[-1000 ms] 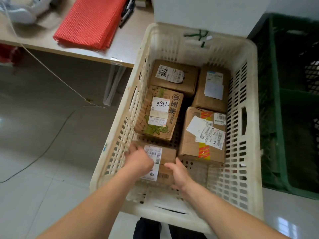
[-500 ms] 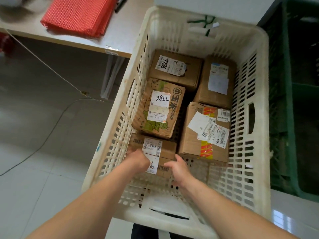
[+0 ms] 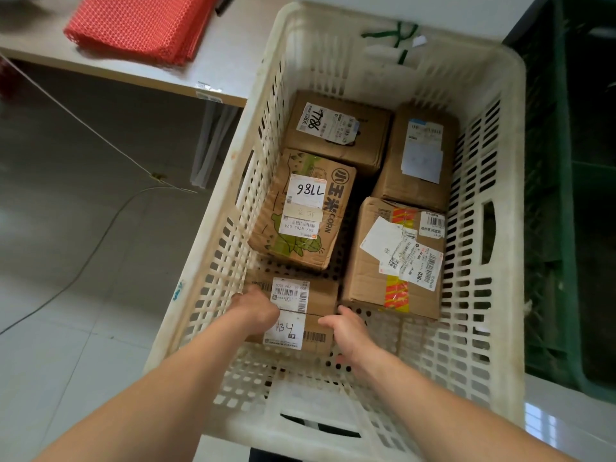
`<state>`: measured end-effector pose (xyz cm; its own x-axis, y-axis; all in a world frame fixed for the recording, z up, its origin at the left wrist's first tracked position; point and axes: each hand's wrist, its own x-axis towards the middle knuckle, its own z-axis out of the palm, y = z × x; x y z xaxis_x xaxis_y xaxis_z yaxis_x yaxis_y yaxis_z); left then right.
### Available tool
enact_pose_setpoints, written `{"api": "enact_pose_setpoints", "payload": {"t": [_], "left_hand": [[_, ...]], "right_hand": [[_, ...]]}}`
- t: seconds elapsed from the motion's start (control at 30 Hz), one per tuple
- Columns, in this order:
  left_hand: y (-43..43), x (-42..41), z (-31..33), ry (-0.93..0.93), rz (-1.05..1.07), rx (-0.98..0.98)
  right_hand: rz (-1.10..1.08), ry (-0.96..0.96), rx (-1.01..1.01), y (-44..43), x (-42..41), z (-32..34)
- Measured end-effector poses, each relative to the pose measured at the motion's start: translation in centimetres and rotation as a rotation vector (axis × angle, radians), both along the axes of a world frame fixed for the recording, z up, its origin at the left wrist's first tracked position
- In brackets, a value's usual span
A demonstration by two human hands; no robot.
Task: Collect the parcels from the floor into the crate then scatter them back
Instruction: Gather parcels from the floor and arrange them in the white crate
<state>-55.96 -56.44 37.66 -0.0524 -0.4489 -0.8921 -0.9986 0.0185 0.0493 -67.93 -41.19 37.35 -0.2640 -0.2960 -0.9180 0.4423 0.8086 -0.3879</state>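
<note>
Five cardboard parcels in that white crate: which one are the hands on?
The small flat parcel nearest the person, its label marked 34. The left hand and right hand hold its two ends; the other four lie farther back, untouched.

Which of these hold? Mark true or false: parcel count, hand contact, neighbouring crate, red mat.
1. The white crate holds five parcels. True.
2. Both hands hold the corn-printed parcel. False: the left hand and right hand hold the nearest parcel, labelled 134.
3. A green crate stands right of the white crate. True.
4. The red mat lies on the floor. False: it lies on the table.
</note>
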Motion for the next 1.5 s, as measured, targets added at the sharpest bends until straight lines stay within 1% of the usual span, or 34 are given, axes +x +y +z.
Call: {"api": "enact_pose_setpoints", "payload": {"t": [0.1,0.17,0.23,0.43,0.6,0.73,0.9,1.0,1.07,1.17,1.27,1.33,1.4,1.5], "left_hand": [[-0.3,0.2,-0.3,-0.007,-0.018,0.002],[-0.1,-0.1,-0.1,-0.012,-0.033,-0.009],[0.1,-0.3,0.0,-0.025,-0.070,-0.007],[0.1,0.0,0.2,0.000,-0.119,-0.016],[0.3,0.2,0.4,-0.002,-0.117,0.001],[-0.1,0.6,0.2,0.039,-0.104,0.013],[-0.2,-0.1,4.5,0.124,-0.078,-0.018],[-0.5,-0.5,7.2,0.279,-0.041,0.001],[-0.9,-1.0,10.0,0.395,-0.027,-0.019],[-1.2,-1.5,14.6,0.571,-0.047,-0.118],[-1.5,-0.9,19.3,0.697,-0.066,-0.261],[-1.7,0.1,22.1,0.742,-0.085,-0.381],[-1.8,1.7,24.2,0.744,-0.085,-0.494],[-1.8,4.9,26.6,0.717,-0.017,-0.632]], "right_hand": [[0.019,0.014,0.042,-0.3,-0.2,0.9],[0.033,-0.014,0.071,-0.3,-0.2,1.2],[0.058,-0.066,0.084,-0.2,-0.2,1.4],[0.081,-0.074,0.088,-0.2,-0.1,1.8],[0.098,-0.014,0.056,-0.3,-0.3,1.8],[0.128,0.048,0.029,-0.2,0.3,2.2],[0.129,0.109,-0.019,-0.8,1.0,4.4],[0.166,0.242,-0.122,-2.1,0.9,6.9],[0.134,0.312,-0.251,-3.5,0.5,9.4],[0.091,0.452,-0.467,-5.4,0.0,13.0],[0.144,0.612,-0.590,-6.8,-0.2,17.2],[0.206,0.727,-0.664,-7.7,-0.3,19.7],[0.255,0.817,-0.740,-8.8,-0.1,22.1],[0.342,0.862,-0.851,-10.3,0.9,25.1]]}}
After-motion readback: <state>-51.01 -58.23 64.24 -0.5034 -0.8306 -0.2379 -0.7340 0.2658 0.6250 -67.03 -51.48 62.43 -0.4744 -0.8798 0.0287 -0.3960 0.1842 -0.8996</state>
